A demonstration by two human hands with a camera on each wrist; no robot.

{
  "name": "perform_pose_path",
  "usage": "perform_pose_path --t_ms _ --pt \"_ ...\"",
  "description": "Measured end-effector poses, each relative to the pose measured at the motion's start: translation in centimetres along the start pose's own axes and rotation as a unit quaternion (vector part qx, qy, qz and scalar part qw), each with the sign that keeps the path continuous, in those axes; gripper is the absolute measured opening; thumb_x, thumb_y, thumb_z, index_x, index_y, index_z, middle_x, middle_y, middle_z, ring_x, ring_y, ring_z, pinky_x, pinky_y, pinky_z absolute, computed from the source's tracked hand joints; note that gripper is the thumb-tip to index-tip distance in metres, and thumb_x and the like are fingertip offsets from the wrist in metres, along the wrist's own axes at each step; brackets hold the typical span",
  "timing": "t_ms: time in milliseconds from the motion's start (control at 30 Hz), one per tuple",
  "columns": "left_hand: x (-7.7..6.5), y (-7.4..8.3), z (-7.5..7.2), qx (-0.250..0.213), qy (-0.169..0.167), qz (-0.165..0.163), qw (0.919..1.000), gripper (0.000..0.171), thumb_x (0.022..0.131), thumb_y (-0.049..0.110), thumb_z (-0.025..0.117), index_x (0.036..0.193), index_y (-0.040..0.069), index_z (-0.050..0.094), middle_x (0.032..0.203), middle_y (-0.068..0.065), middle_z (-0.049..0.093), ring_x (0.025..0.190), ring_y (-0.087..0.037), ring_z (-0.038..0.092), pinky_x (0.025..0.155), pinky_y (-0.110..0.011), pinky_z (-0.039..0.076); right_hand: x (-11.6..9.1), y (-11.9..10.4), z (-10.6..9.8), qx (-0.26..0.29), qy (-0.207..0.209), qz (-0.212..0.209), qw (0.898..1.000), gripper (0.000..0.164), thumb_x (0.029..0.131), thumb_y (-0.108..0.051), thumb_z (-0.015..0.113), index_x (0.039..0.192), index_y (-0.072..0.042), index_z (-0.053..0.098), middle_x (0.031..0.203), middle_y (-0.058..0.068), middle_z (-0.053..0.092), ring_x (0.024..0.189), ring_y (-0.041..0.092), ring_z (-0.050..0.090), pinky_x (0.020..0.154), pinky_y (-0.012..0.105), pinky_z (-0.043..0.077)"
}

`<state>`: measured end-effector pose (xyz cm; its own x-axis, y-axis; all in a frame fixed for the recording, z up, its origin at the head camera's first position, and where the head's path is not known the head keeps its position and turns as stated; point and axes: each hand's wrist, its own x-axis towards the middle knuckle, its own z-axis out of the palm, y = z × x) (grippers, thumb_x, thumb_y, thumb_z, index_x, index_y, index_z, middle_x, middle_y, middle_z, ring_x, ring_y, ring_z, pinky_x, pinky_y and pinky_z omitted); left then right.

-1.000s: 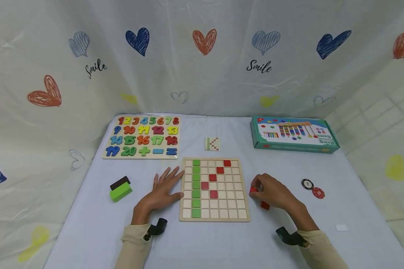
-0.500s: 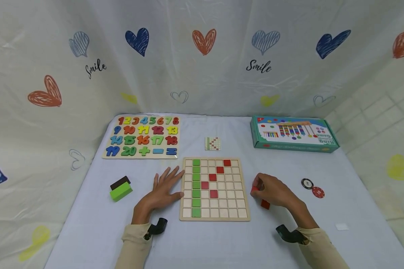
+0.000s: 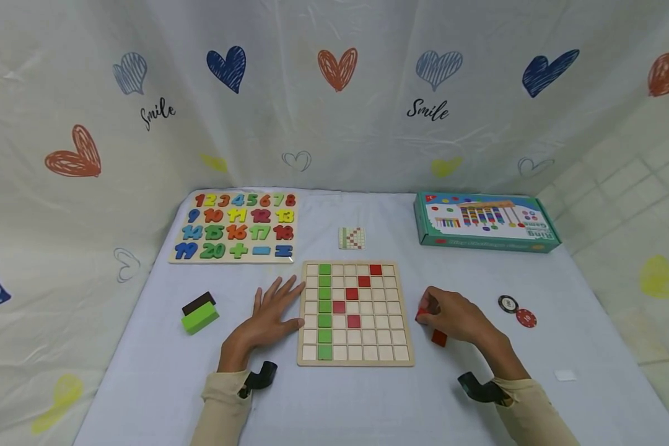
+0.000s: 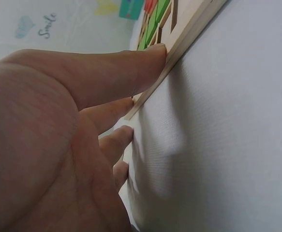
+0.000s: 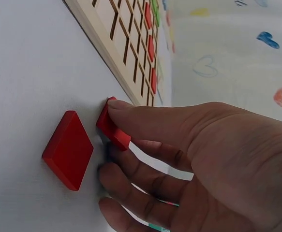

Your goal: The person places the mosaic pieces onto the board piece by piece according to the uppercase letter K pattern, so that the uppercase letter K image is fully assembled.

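Note:
A wooden grid board (image 3: 378, 338) lies mid-table, with a column of green tiles (image 3: 324, 306) and several red tiles (image 3: 354, 321) set in its squares. My left hand (image 3: 267, 319) is spread at the board's left side, thumb and fingertips against the wooden edge. To the right of the board, my right hand (image 3: 451, 314) pinches a red tile (image 5: 112, 126) between thumb and fingers, tilted just over the cloth. Another red tile (image 5: 69, 151) lies flat on the cloth beside that hand.
A small pattern card (image 3: 352, 238) lies behind the board. A number puzzle (image 3: 231, 224) is at back left, a green game box (image 3: 487, 223) at back right. Green and dark blocks (image 3: 200, 318) sit left; a black chip (image 3: 508, 303) and a red chip (image 3: 526, 318) lie right.
My right hand has shifted very slightly to the right with the pinched red tile, away from the board's edge. The left hand stays where it was.

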<state>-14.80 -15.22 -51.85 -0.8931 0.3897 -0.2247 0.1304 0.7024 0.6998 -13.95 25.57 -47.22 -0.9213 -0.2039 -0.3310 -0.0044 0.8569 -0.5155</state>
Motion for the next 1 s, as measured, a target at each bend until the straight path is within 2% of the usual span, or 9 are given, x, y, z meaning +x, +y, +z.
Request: perform_pose_path --t_ms 100,433,633,800,1000 --pt "-0.1 -0.1 0.0 0.002 -0.001 -0.002 1.0 0.083 0.099 0.023 0.074 0.17 0.02 0.029 0.179 -0.005 0.014 0.166 -0.034 -0.006 0.126 -0.065 -0.016 -0.1 0.0 0.0 0.002 -0.003 -0.001 1.0 0.024 0.093 -0.018 0.082 0.104 -0.008 0.064 0.098 0.004 0.07 0.088 0.02 0.062 0.074 0.041 0.057" --pt "-0.2 -0.1 0.0 0.01 -0.005 -0.005 0.9999 0.083 0.1 0.024 0.073 0.17 0.021 0.028 0.179 -0.005 0.013 0.166 -0.034 -0.006 0.126 -0.065 -0.016 0.0 -0.1 -0.4 0.015 -0.01 -0.012 1.0 0.017 0.094 -0.014 0.08 0.103 -0.009 0.066 0.095 0.002 0.07 0.085 0.019 0.061 0.071 0.034 0.057" --pt "-0.2 0.3 -0.1 0.011 0.002 0.002 0.9999 0.082 0.099 0.022 0.073 0.169 0.018 0.03 0.179 -0.008 0.015 0.165 -0.036 -0.004 0.126 -0.066 -0.015 0.5 -0.5 -0.5 0.048 0.01 -0.07 0.996 0.012 0.097 -0.011 0.075 0.107 -0.008 0.07 0.095 -0.002 0.072 0.086 0.017 0.062 0.072 0.028 0.056" --pt "-0.2 0.3 -0.1 0.007 0.0 0.002 1.0 0.082 0.1 0.022 0.073 0.169 0.018 0.03 0.179 -0.008 0.016 0.165 -0.036 -0.005 0.126 -0.066 -0.015 0.7 -2.0 0.3 0.085 0.013 -0.123 0.989 0.011 0.097 -0.012 0.077 0.105 -0.008 0.072 0.092 -0.002 0.072 0.083 0.015 0.063 0.071 0.024 0.054" --pt "-0.2 0.2 -0.1 0.001 -0.001 0.002 1.0 0.081 0.1 0.02 0.073 0.169 0.018 0.03 0.179 -0.007 0.016 0.165 -0.036 -0.005 0.126 -0.065 -0.015 1.1 -4.4 2.6 0.103 -0.03 -0.157 0.982 0.011 0.096 -0.013 0.08 0.104 -0.012 0.072 0.088 -0.007 0.069 0.081 0.013 0.061 0.07 0.023 0.054"
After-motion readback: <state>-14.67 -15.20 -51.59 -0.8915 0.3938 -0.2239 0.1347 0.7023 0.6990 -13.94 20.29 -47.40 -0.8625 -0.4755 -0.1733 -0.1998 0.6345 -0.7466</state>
